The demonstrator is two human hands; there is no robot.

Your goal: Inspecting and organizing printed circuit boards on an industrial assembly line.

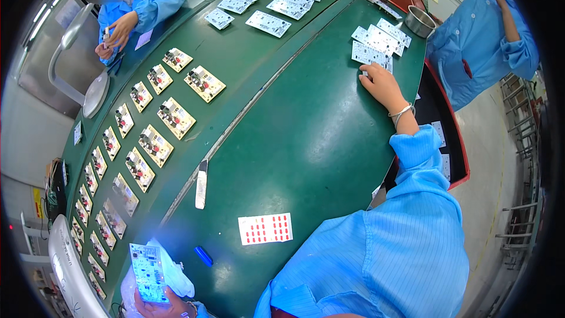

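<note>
At the lower left, my left hand (pixel 163 304) is closed on the near edge of a circuit board (pixel 148 273), which is lit bright blue and tilted up. A whitish, crumpled, bag-like thing (pixel 176 275) lies beside that board. My right hand (pixel 382 87) is stretched out to the far right, its fingertips on the near edge of a white circuit board (pixel 369 54). Its thumb stands apart from the fingers, off the board. More white boards (pixel 385 40) overlap just beyond. Whether anything is under the right fingertips is hidden.
A sheet of red stickers (pixel 265 229), a small blue cylinder (pixel 203 255) and a flat white-handled tool (pixel 201 185) lie on the green table (pixel 294 141). Left are rows of populated boards (pixel 175 118); a metal pot (pixel 419 22) stands far right. Co-workers (pixel 141 0) are nearby.
</note>
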